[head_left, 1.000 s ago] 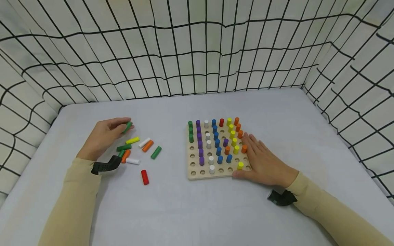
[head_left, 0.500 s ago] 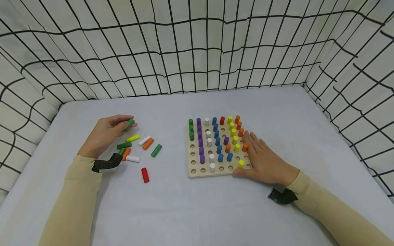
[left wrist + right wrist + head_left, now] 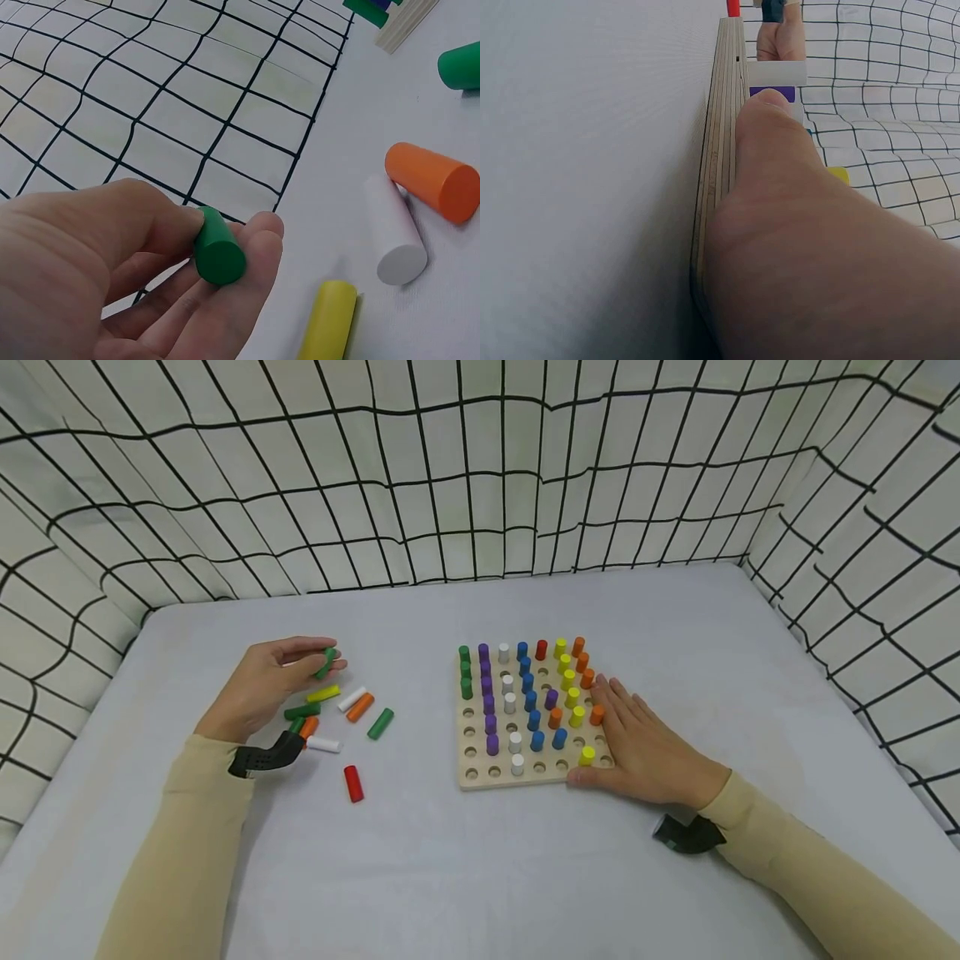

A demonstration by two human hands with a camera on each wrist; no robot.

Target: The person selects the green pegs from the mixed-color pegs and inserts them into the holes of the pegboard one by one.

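Observation:
Between thumb and fingers, my left hand (image 3: 272, 683) pinches a green peg (image 3: 219, 251), held above the table at the left. Loose pegs lie just below and beside it: a yellow peg (image 3: 323, 693), a white peg (image 3: 351, 698), an orange peg (image 3: 361, 707), a green peg (image 3: 381, 724) and others. A wooden pegboard (image 3: 480, 783) stands right of centre, with colored pegs upright in many holes. My right hand (image 3: 652, 752) rests along the board's right edge, fingers straight, thumb at the near corner. In the right wrist view that thumb lies against the board's layered edge (image 3: 721, 127).
A red peg (image 3: 353, 783) lies nearest the front among the loose ones. A white cloth (image 3: 420, 868) covers the table. Black grid netting (image 3: 450, 477) over white sheeting rises behind it and at both sides.
My left hand has moved slightly to the right, carrying the green peg. My right hand keeps its place on the board. The whole scene has shifted slightly upward in the head view.

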